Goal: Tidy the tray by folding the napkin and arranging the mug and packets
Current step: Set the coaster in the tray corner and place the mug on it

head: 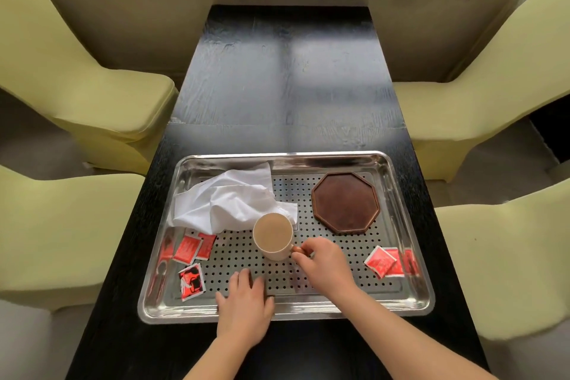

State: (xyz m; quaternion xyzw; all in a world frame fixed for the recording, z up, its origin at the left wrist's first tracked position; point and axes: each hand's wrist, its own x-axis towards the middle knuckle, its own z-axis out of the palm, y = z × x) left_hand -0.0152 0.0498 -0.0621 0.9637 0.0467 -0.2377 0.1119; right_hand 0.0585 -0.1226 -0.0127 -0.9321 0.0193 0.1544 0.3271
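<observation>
Mug step in hand. Mug (pixel 273 235) mid-tray (pixel 410 307), touching napkin (pixel 228 199); right hand (pixel 324 262) fingers pinching its handle, left hand (pixel 245 305) flat, fingers spread, steadying tray. Next, likely: lift level onto coaster (pixel 344 202), right of mug; packets (pixel 192 248) wait.

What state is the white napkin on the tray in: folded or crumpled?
Crumpled, not folded. The napkin lies bunched in uneven creases at the tray's far left, one corner beside the mug.

Tray (pixel 410 293) lay on table (pixel 277 77). In it: napkin (pixel 228 197) rear left, coaster (pixel 345 202) rear right, mug (pixel 273 236) centre, touching napkin.
</observation>
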